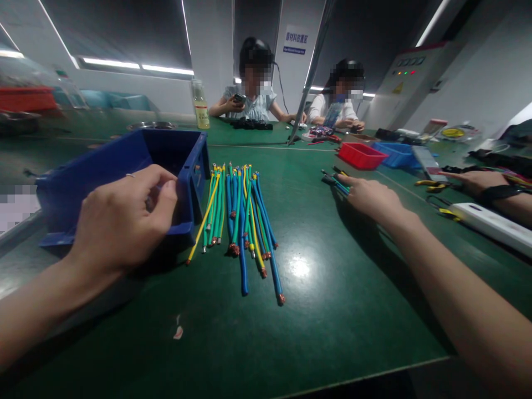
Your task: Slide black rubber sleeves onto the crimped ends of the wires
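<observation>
My left hand (pixel 122 221) rests on the near corner of a tilted blue plastic bin (pixel 124 172), fingers curled at its rim; whether it pinches something small I cannot tell. Right of the bin lies a row of short blue, green and yellow wires (pixel 239 213) with bare copper ends, spread on the green table (pixel 332 299). My right hand (pixel 372 197) reaches out to the right and touches a small bundle of wires or tools (pixel 336 182) with its fingertips.
A co-worker's hand (pixel 477 180) with a dark wristband lies at the right, by yellow-handled pliers (pixel 432 185) and a white power strip (pixel 494 224). A red tray (pixel 361 155) and a blue tray (pixel 397 155) stand further back. Two people sit at the far end; a bottle (pixel 200 108) stands there.
</observation>
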`<state>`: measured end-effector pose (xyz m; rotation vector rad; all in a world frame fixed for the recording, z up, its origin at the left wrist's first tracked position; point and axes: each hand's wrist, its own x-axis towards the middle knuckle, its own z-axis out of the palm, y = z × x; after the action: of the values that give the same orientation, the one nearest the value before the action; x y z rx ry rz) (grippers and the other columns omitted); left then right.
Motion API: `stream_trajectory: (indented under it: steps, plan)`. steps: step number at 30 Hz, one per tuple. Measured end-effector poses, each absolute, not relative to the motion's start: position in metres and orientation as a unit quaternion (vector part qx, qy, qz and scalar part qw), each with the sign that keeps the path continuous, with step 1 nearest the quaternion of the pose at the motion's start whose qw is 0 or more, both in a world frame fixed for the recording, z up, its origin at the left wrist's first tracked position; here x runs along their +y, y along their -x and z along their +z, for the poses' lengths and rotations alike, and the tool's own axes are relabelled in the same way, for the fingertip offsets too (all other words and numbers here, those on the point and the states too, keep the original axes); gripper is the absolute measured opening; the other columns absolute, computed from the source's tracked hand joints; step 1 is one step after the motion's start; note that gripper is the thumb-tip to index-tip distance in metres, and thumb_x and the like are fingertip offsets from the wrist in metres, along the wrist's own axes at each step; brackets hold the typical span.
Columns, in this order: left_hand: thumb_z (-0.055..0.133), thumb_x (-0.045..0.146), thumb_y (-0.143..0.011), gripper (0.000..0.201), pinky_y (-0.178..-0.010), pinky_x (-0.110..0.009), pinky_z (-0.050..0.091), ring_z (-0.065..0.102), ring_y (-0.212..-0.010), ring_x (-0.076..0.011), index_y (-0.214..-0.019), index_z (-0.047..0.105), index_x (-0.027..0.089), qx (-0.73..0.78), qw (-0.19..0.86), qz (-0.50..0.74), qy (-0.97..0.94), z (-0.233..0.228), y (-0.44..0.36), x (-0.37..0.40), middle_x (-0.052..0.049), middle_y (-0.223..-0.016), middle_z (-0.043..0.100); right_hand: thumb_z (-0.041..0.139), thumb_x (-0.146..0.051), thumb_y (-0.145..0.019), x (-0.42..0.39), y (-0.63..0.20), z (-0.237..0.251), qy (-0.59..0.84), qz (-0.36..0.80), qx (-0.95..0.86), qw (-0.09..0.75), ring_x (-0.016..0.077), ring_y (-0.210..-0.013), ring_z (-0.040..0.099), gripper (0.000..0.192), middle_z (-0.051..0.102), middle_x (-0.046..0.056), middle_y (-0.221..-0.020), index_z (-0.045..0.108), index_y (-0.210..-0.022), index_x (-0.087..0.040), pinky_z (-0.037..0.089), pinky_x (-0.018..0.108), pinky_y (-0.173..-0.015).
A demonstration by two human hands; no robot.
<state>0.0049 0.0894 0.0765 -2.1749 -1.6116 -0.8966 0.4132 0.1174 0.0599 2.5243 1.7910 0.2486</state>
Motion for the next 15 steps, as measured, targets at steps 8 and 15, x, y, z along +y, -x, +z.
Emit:
stream_trajectory:
  steps: [8,15]
  plan:
    - [0.029,0.041,-0.089,0.034,-0.059,-0.032,0.033,0.06,-0.073,-0.0274,-0.102,0.056,0.026,-0.619,0.158,-0.211,0.74,0.078,-0.005,0.091,-0.005,-0.088,0.065,0.042,-0.025,-0.085,0.114,-0.408,0.065,-0.815,0.092,0.565,-0.095,0.0379,-0.095,0.061,0.055,0.062,0.027,-0.107,0.035,-0.136,-0.006,0.044,0.042,-0.073]
    - [0.02,0.041,-0.087,0.043,-0.06,-0.038,0.039,0.062,-0.079,-0.0339,-0.102,0.059,0.027,-0.658,0.095,-0.056,0.745,0.08,0.001,0.1,-0.008,-0.096,0.067,0.047,-0.01,-0.08,0.128,-0.408,0.053,-0.737,0.081,0.641,-0.198,0.0199,-0.091,0.063,0.038,0.065,0.013,-0.109,0.051,-0.117,-0.013,0.047,0.026,-0.075]
